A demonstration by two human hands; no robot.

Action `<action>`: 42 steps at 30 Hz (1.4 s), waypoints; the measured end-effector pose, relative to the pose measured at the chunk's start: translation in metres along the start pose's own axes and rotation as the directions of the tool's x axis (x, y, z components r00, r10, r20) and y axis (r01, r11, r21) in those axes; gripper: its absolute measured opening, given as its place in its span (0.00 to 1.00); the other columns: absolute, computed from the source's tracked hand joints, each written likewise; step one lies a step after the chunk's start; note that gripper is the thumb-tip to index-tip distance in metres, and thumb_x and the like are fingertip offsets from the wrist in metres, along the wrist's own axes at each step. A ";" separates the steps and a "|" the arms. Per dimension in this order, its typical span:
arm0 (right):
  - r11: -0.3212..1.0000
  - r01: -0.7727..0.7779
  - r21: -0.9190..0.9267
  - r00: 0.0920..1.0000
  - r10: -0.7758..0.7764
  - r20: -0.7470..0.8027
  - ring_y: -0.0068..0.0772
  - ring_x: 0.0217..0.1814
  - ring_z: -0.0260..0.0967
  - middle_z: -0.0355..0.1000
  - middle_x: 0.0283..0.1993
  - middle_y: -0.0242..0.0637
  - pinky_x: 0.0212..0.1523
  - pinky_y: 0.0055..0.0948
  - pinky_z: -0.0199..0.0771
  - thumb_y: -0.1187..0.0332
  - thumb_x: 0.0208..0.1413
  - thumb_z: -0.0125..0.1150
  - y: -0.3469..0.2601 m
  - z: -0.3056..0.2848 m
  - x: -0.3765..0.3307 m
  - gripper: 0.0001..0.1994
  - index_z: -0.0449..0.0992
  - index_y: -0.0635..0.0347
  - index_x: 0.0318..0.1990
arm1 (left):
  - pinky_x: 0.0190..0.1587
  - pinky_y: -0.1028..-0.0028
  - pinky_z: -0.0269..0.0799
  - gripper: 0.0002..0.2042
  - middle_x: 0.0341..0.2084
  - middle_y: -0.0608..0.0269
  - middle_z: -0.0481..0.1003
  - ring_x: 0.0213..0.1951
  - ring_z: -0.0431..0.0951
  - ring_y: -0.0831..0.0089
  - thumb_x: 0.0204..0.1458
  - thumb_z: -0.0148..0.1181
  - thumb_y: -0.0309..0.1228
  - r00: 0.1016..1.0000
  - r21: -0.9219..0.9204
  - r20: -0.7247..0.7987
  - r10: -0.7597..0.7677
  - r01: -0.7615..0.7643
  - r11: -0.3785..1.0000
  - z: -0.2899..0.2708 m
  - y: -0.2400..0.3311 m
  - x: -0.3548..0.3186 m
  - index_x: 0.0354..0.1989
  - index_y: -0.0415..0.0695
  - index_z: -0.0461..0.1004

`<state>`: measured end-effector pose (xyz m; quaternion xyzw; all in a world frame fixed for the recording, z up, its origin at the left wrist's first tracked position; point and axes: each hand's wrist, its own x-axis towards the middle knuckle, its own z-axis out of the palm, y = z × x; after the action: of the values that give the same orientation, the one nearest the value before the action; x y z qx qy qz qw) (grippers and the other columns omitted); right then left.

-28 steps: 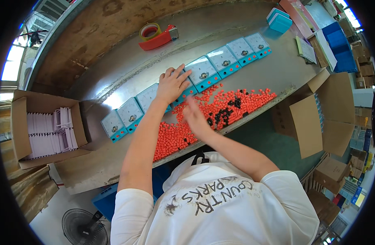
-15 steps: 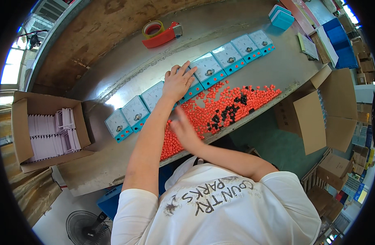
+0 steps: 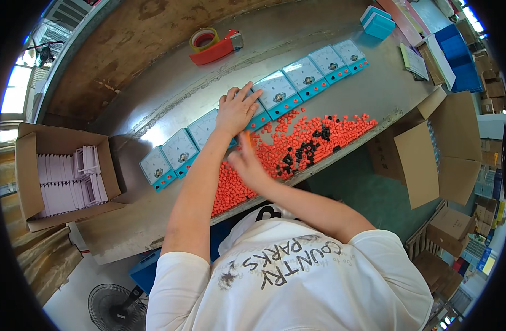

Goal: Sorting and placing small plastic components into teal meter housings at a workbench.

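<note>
A slanting row of meters with clear dial faces and teal bases (image 3: 277, 94) runs across the metal bench. My left hand (image 3: 236, 113) lies over a meter near the middle of the row, fingers spread and holding nothing. Just below it, my right hand (image 3: 248, 166) is at the front of that part of the row, above the loose red caps (image 3: 226, 190). Motion smears its fingers, and whether an orange shape at the fingertips is something held is unclear. A patch of black caps (image 3: 300, 154) lies among the red ones. Both my forearms hide parts of the row and the pile.
A red tape dispenser (image 3: 215, 49) sits behind the row, and teal cases (image 3: 378, 25) are at the far right. An open carton of white frames (image 3: 71, 182) stands left. Another open carton (image 3: 418, 160) is beyond the bench's right edge. A black fan (image 3: 118, 309) stands lower left.
My right hand has shifted slightly up toward the meter under my left hand. My left hand stays on the row. The whole view has shifted a little.
</note>
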<state>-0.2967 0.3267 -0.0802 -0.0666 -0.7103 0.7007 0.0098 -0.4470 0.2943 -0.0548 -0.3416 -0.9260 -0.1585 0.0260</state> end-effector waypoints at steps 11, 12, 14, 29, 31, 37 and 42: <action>0.458 0.213 -0.863 0.937 -0.345 0.048 0.42 0.38 0.67 0.68 0.31 0.40 0.37 0.38 0.68 0.70 0.46 0.58 -0.059 -0.158 0.074 0.04 0.74 0.57 0.30 | 0.38 0.67 0.63 0.08 0.24 0.63 0.71 0.35 0.70 0.67 0.40 0.61 0.34 0.986 0.117 -0.154 0.065 -0.047 0.992 -0.017 0.033 -0.048 0.23 0.44 0.72; 0.452 0.231 -0.861 0.936 -0.345 0.070 0.42 0.38 0.67 0.68 0.31 0.40 0.37 0.38 0.68 0.70 0.46 0.58 -0.057 -0.164 0.083 0.04 0.74 0.57 0.30 | 0.38 0.67 0.63 0.08 0.24 0.63 0.71 0.35 0.70 0.67 0.40 0.61 0.34 0.986 0.117 -0.163 0.045 -0.027 0.993 -0.013 0.033 -0.051 0.23 0.44 0.72; 0.220 0.332 -0.917 0.875 -0.435 0.213 0.42 0.40 0.66 0.68 0.33 0.39 0.39 0.36 0.68 0.71 0.47 0.57 -0.048 -0.174 0.097 0.06 0.74 0.57 0.34 | 0.39 0.68 0.63 0.04 0.23 0.64 0.70 0.35 0.69 0.66 0.39 0.59 0.30 0.986 0.157 -0.151 0.068 -0.045 0.987 -0.009 0.035 -0.051 0.22 0.45 0.72; 0.003 0.330 -0.944 0.939 -0.102 0.328 0.41 0.40 0.68 0.68 0.33 0.41 0.37 0.37 0.70 0.71 0.46 0.56 -0.054 -0.180 0.119 0.05 0.72 0.61 0.30 | 0.39 0.67 0.64 0.03 0.25 0.63 0.70 0.36 0.70 0.65 0.38 0.55 0.25 0.969 -0.012 -0.246 0.001 -0.004 1.000 -0.008 0.047 -0.054 0.24 0.43 0.70; -0.007 0.313 -0.950 0.947 -0.076 0.312 0.40 0.39 0.69 0.69 0.33 0.41 0.36 0.36 0.71 0.74 0.45 0.53 -0.059 -0.178 0.120 0.04 0.72 0.61 0.30 | 0.40 0.67 0.64 0.04 0.26 0.62 0.70 0.36 0.70 0.65 0.38 0.55 0.24 0.976 0.006 -0.216 -0.033 0.035 0.999 -0.010 0.047 -0.054 0.25 0.43 0.70; -0.072 0.398 -0.914 0.862 -0.312 0.400 0.41 0.32 0.70 0.70 0.27 0.41 0.32 0.38 0.70 0.61 0.46 0.61 -0.045 -0.178 0.122 0.11 0.74 0.60 0.24 | 0.39 0.66 0.64 0.04 0.25 0.62 0.70 0.36 0.70 0.65 0.37 0.55 0.25 0.971 -0.037 -0.239 -0.006 -0.003 0.999 0.001 0.045 -0.053 0.25 0.44 0.70; -0.082 0.302 -0.950 0.952 -0.035 0.305 0.37 0.34 0.70 0.71 0.29 0.38 0.33 0.36 0.68 0.62 0.48 0.58 -0.054 -0.180 0.129 0.09 0.73 0.59 0.26 | 0.39 0.66 0.65 0.04 0.25 0.61 0.70 0.34 0.70 0.64 0.42 0.58 0.27 0.964 -0.027 -0.256 -0.071 0.067 0.997 -0.017 0.045 -0.066 0.26 0.43 0.71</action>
<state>-0.4091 0.5189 -0.0338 0.1018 -0.9938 -0.0396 -0.0190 -0.3682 0.2800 -0.0368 -0.2860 -0.9247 -0.2106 0.1371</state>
